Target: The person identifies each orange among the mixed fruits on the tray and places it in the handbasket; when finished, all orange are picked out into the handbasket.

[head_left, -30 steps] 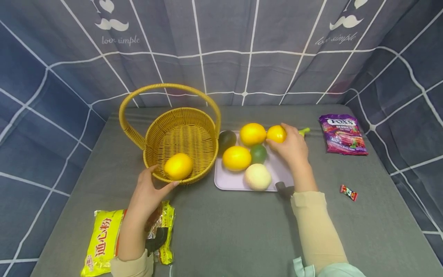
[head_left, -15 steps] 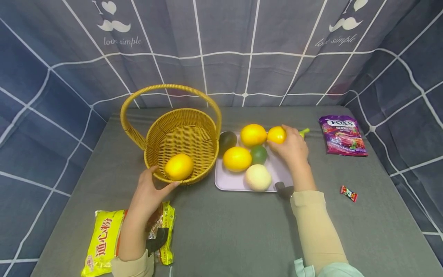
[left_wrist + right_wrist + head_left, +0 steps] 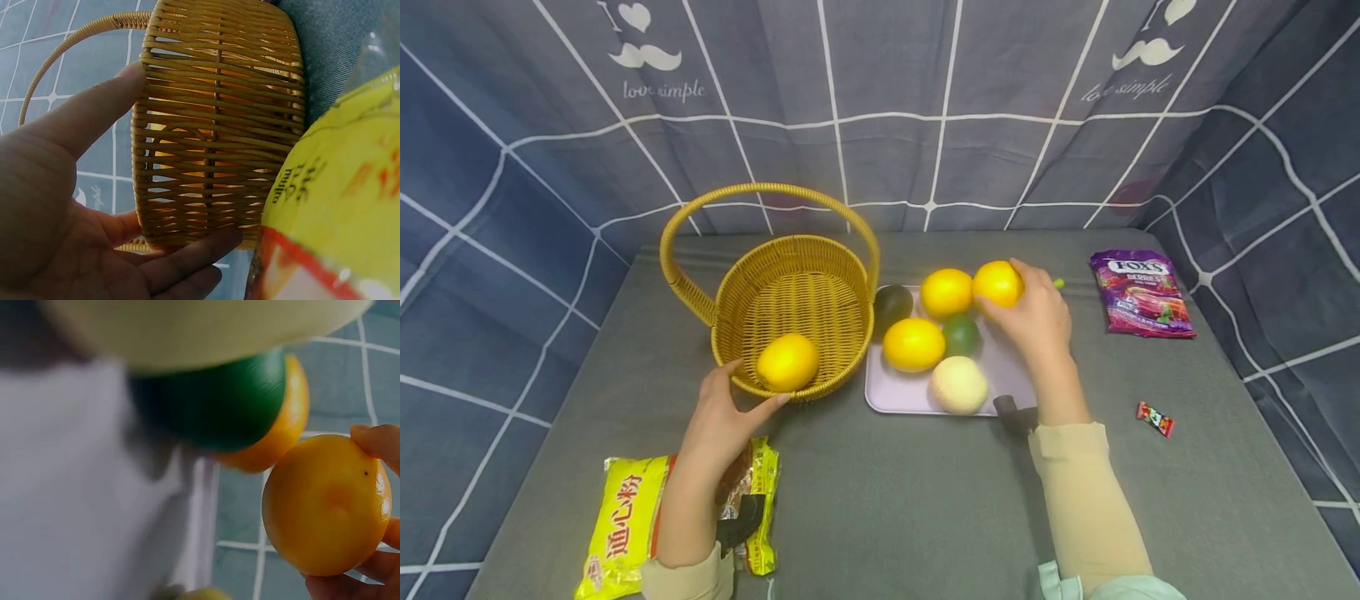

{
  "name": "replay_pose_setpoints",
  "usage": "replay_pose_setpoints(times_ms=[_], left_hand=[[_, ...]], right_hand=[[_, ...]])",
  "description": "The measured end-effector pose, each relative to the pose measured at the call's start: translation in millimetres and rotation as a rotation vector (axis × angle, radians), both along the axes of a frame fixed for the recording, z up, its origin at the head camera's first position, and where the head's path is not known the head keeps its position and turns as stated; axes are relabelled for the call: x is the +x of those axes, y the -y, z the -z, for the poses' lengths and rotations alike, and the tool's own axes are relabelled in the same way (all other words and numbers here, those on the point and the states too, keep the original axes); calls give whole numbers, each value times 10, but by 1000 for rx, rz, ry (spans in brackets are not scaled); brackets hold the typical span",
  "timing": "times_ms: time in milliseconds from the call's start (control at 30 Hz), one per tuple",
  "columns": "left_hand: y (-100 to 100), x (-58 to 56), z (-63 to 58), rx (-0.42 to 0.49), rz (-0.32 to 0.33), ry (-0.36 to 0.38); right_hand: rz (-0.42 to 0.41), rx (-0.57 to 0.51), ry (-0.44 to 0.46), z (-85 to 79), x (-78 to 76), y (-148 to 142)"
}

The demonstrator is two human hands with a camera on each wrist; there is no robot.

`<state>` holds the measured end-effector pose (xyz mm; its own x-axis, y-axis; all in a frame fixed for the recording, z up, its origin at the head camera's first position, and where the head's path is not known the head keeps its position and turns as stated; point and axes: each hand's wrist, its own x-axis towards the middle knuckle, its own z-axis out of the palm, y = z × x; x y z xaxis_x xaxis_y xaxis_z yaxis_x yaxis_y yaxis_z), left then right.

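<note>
Likely a lift: right hand (image 3: 1036,315) grips the orange (image 3: 996,284) at one o'clock of the tray (image 3: 895,398).
Left hand (image 3: 721,417) holds the basket (image 3: 805,292) at seven o'clock; next move probably calls for clearing the yellow fruit (image 3: 947,293).

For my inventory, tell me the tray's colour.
Pale lilac; the tray shows best in the head view.

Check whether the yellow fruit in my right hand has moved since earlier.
Yes: in the head view, the held yellow fruit has shifted slightly upward against the lavender tray.
</note>
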<state>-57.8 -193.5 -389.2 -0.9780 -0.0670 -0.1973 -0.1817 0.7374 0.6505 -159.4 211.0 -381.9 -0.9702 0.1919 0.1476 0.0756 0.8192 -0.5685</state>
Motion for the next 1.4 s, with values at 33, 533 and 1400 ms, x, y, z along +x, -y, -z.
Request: replay_pose_setpoints(times_ms=[33, 533, 1400], left_hand=[[-1, 1, 0, -3, 1, 0], [-7, 3, -11, 2, 3, 14], [-7, 4, -12, -1, 5, 20]], right_hand=[[-6, -7, -3, -40, 19, 29], [-226, -110, -144, -323, 362, 707], [-508, -157, -172, -216, 404, 1565]])
